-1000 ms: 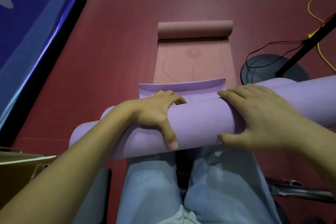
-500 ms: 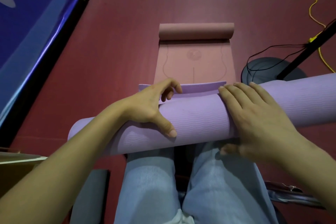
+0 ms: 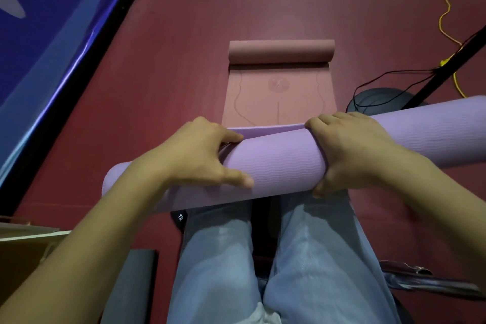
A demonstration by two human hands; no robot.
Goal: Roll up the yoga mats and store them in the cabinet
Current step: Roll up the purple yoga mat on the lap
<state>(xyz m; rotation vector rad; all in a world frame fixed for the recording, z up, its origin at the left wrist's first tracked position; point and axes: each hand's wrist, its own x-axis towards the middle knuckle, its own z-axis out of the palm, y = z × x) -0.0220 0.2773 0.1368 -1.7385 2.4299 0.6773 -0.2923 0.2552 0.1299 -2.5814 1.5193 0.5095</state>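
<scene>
Both hands gripped a rolled purple yoga mat held across the person's knees.

The dark red floor (image 3: 184, 47) filled most of the view, with a blue banner (image 3: 39, 21) along its left side. The purple yoga mat (image 3: 276, 163) lay across the thighs of light blue jeans (image 3: 310, 258), its loose end flap showing at the far side between the hands. Beyond it, a pink yoga mat (image 3: 278, 97) lay on the floor, rolled at its far end. The left hand (image 3: 200, 155) curled over the roll, fingers on the flap, thumb pressed on the near side. The right hand (image 3: 349, 150) wrapped the roll, thumb underneath. A yellow cable (image 3: 444, 18) trailed at far right.
</scene>
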